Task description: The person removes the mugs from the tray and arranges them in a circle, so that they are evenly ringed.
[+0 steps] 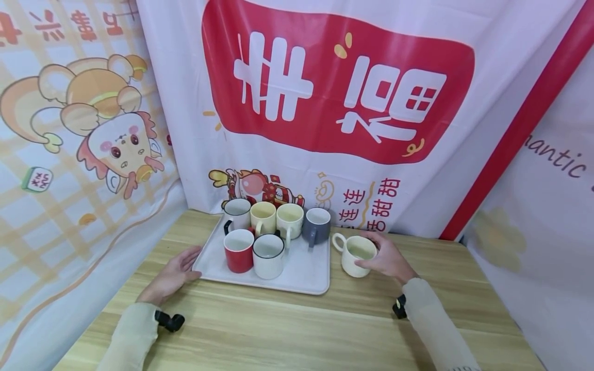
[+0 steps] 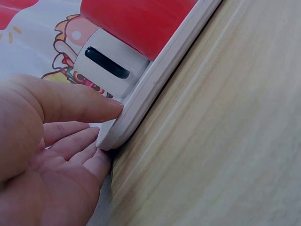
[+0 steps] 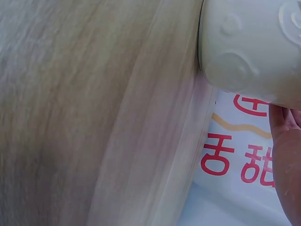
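A white rectangular tray [image 1: 297, 281] holds several mugs. My left hand [image 1: 174, 275] is at its left front corner; in the left wrist view the thumb [image 2: 89, 103] lies against the rim and the fingers curl round the outer edge. My right hand [image 1: 387, 257] grips a cream mug [image 1: 351, 263] from its right side, thumb toward the front and fingers behind. This mug stands just right of the tray, its ring handle pointing left. Raised patterns show on its wall [image 3: 249, 52] in the right wrist view. Nearest my left hand on the tray is a red mug [image 1: 238, 255].
Beside the red mug is a white black-rimmed mug [image 1: 268, 264]. Behind them stand another white mug [image 1: 237, 214], a yellow mug [image 1: 263, 216], a pale cream mug [image 1: 290, 221] and a grey-blue mug [image 1: 317, 226]. A printed cloth [image 1: 185, 103] hangs behind the wooden table [image 1: 278, 330].
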Action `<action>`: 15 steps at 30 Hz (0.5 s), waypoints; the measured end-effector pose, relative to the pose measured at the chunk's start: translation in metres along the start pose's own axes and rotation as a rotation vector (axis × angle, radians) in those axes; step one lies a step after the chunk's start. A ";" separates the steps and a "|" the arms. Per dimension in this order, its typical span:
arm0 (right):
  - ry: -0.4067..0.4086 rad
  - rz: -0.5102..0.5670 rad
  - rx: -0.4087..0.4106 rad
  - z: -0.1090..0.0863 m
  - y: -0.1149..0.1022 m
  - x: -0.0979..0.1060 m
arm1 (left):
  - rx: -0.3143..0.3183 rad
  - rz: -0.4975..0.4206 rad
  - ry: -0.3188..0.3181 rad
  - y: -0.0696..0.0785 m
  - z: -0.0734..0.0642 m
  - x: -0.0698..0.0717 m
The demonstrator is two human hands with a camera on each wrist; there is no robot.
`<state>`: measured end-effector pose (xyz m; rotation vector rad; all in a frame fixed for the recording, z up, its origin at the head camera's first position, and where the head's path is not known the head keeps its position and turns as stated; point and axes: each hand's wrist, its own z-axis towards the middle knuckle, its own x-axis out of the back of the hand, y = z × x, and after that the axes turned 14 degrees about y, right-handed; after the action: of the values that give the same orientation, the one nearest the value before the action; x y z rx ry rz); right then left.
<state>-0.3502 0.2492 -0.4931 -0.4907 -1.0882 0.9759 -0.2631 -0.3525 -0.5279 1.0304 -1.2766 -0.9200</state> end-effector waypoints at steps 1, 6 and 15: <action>-0.010 0.001 -0.003 -0.001 0.000 0.001 | -0.001 0.002 -0.003 0.000 0.000 0.000; -0.039 -0.062 -0.015 -0.001 -0.005 0.009 | 0.003 0.009 -0.006 -0.003 0.002 0.000; -0.114 -0.139 -0.042 0.005 -0.041 0.018 | -0.017 0.028 -0.002 -0.004 0.002 0.002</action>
<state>-0.3353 0.2432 -0.4509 -0.3915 -1.2315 0.8679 -0.2648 -0.3552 -0.5308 0.9958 -1.2798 -0.9100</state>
